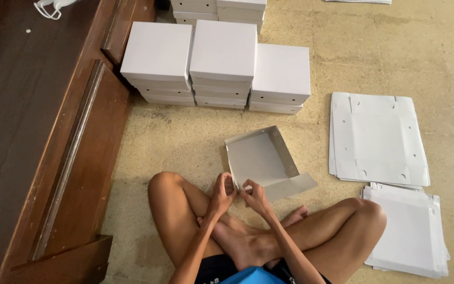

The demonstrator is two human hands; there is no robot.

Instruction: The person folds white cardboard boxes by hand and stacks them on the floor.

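The near corner of the half-folded white box [262, 158] was hidden behind both hands, so the flap being worked could not be made out; the face mask [48, 7] and the farthest box stack [219, 9] were cut off at the upper edge. The left hand [223, 192] was seen closed, its fingers pinched on the box's near edge. The right hand [254, 194] was likewise closed on the same edge, just beside the left, the fingertips nearly touching. The box was held low over the floor [395, 58], in front of the crossed legs [248, 236], its far walls raised and one flap lying flat to the right. Three stacks of finished white boxes [222, 58] were set beyond it, beside a dark wooden step [80, 158]. Two piles of flat box blanks [377, 137] were laid to the right, well apart from the hands.
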